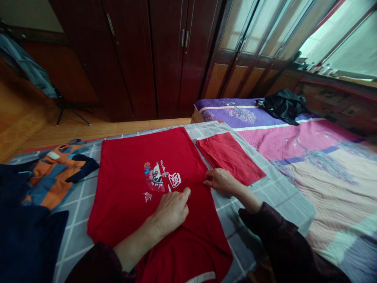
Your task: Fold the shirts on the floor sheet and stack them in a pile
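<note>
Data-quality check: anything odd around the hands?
Mainly the red T-shirt: it lies rumpled below the left hand, with folds running toward its lower edge. The red cloth beside it sits at an angle on the grey checked sheet; whether it belongs to the shirt can't be told.

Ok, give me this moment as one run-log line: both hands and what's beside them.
left hand: on red T-shirt | right hand: fingertips at shirt's edge | beside: folded red cloth | beneath: grey checked sheet
</note>
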`<state>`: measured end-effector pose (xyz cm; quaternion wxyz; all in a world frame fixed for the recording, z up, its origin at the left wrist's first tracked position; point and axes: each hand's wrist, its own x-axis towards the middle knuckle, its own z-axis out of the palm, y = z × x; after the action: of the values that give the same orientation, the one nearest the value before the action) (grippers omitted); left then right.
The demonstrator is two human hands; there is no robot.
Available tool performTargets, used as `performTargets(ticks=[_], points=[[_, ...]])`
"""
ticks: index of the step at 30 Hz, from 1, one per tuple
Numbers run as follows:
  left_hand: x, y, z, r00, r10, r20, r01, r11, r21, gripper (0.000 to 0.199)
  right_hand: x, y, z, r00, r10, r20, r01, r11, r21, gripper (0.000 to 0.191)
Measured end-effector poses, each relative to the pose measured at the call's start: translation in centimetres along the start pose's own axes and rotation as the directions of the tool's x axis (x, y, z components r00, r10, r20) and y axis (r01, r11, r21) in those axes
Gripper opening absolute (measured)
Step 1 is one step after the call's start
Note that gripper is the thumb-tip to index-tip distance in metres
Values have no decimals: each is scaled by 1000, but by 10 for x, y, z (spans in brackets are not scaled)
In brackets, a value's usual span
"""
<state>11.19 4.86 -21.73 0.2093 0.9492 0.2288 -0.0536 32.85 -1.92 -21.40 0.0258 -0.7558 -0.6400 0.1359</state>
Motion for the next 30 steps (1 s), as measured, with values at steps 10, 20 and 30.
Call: performTargets(ticks=[10, 20, 30], points=[[-1, 7, -6, 985, 69, -160, -55, 994, 91, 13, -24, -29, 0, 966, 80, -248, -95, 994, -51, 20], [21, -17, 43, 915, 311, -257, -269, 945, 186, 53, -125, -56, 88, 955, -191, -226, 178, 981, -74, 65], [21, -10, 46, 891, 396, -224, -365, 916, 166, 58, -55, -15, 40, 901, -33, -432, 127, 973, 191, 56]])
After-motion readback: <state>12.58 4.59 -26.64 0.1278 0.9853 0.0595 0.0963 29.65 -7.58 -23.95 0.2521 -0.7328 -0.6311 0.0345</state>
